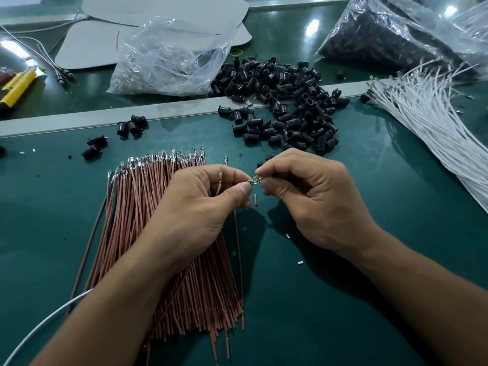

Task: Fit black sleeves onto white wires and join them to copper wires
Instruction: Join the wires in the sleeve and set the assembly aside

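The green bench (343, 299) is carrying big stocks that are waiting: a flat fan of thin copper wires (148, 220) lying under the left hand (195, 215), a loose sheaf of white wires (427, 122) at the far right, and a heap of short, glossy black sleeves (290, 101) behind both hands. So most of the work seems to be remaining. The left hand is pinching a single copper wire (238, 247), and the right hand (311, 196) is pinching a small shiny metal terminal (255, 180) with curled fingers (269, 167), tip against tip.
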A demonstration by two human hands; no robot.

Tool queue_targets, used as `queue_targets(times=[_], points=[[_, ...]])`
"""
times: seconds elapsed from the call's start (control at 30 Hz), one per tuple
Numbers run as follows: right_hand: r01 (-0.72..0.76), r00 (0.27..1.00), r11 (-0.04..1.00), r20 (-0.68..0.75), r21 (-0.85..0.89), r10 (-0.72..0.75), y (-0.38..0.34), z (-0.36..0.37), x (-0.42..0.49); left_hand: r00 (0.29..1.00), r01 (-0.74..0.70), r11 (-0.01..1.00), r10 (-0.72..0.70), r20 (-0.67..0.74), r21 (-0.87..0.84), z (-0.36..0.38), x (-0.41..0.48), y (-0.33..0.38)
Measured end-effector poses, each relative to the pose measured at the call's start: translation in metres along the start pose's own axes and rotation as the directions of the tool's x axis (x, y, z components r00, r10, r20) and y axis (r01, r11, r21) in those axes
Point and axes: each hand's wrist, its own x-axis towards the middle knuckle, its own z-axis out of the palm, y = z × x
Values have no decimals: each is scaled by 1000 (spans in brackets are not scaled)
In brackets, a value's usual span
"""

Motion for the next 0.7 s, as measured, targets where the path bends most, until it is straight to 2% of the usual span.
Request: queue_targets(times=[0.43, 0.7], points=[[23, 1000, 1000, -2, 3, -23, 0, -1, 0, 1000, 8, 1000, -8, 21, -2, -1, 0, 0], [118, 992, 986, -18, -119, -121, -2, 1, 0, 1000, -2, 1000, 2, 11, 17, -1, -1, 0]])
